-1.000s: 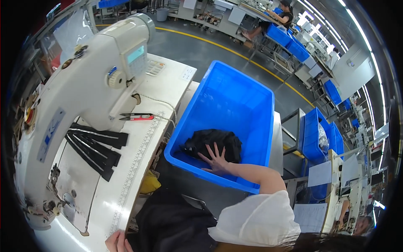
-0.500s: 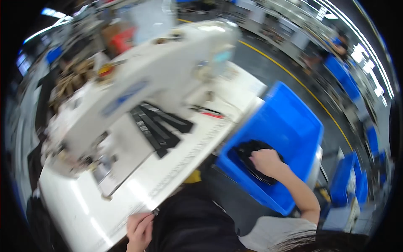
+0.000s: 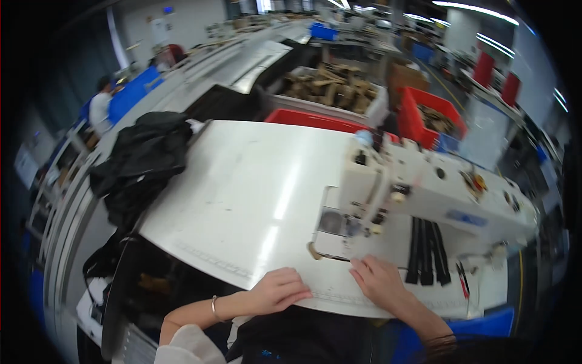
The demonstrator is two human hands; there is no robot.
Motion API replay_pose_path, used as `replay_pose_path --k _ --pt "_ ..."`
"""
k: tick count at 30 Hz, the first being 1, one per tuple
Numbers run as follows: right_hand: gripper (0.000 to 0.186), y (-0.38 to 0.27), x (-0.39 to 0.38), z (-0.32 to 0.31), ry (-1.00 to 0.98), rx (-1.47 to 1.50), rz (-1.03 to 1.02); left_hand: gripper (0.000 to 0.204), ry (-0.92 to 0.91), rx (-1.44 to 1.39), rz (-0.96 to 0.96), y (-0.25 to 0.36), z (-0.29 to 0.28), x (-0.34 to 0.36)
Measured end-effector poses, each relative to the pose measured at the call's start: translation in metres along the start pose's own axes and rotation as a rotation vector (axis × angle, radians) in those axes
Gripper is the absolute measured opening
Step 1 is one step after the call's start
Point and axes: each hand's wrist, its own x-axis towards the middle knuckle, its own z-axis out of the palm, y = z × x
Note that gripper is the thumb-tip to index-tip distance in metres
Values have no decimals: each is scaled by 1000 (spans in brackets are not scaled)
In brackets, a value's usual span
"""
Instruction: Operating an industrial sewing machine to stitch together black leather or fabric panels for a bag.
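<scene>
At the near edge of the white sewing table, my left hand has its fingers curled and pressed together. What they hold, if anything, is hidden. My right hand rests on the tabletop just in front of the needle plate, palm down, fingers a little apart, nothing visible in them. A white sewing machine stands beyond it. Right of that hand, several black strips lie side by side under the machine arm. Small snips with red handles lie beside the strips.
Crumpled black fabric hangs over the table's left end. Behind the table stand a white crate of brown pieces and a red bin. A blue bin sits below the table at the right. Another person works far left.
The view has swung left. My right hand has left the dark item in the blue bin and now rests on the table, apparently empty. My left hand remains at the table's near edge.
</scene>
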Motion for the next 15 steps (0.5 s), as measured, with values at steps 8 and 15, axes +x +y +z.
replay_pose_path --k 8,15 --pt "34 -35 27 39 -18 227 -372 7 556 840 -307 -54 -195 -35" --pt "40 -28 31 41 -57 398 -280 28 238 1451 -269 -130 -298 -68"
